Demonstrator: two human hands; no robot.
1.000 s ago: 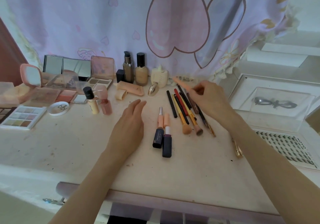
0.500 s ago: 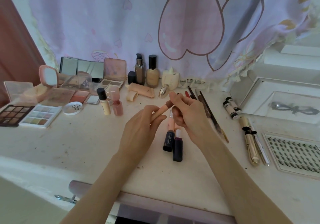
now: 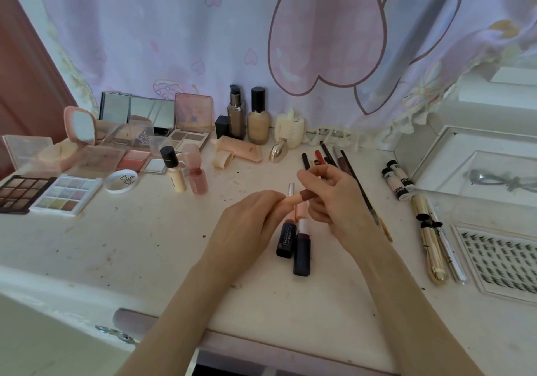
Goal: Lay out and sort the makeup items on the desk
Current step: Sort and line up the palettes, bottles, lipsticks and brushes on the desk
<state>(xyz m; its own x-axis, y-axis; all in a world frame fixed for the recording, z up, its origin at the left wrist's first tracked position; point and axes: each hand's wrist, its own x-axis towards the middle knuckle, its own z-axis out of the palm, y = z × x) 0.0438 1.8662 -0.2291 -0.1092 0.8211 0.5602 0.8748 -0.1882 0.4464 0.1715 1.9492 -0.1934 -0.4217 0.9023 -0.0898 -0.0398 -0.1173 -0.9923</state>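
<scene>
Both hands meet over the middle of the desk point(image 3: 139, 248). The left hand point(image 3: 247, 224) has its fingers curled round the peach barrel of a lip crayon point(image 3: 293, 199), pinching it near the fingertips. The right hand point(image 3: 334, 198) has fingers bent round the other end, where the brownish-red tip shows just beside its fingers; a peach cap may be pinched at the thumb and forefinger, but that part is too small to be sure of.

Directly below the fingers of both hands, two dark lip glosses point(image 3: 293, 239) lie side by side on the desk, their light caps pointing away from the person. Beyond the right fingers lies a row of pencils and thin brushes point(image 3: 328, 155), partly hidden by the hand. To the right of the right wrist lie a gold tube point(image 3: 430, 245), two small black-capped tubes point(image 3: 398, 181) and a tray of false lashes point(image 3: 502, 262). Far left of the left fingers sit eyeshadow palettes point(image 3: 43, 192); foundation bottles point(image 3: 247, 117) stand at the back.
</scene>
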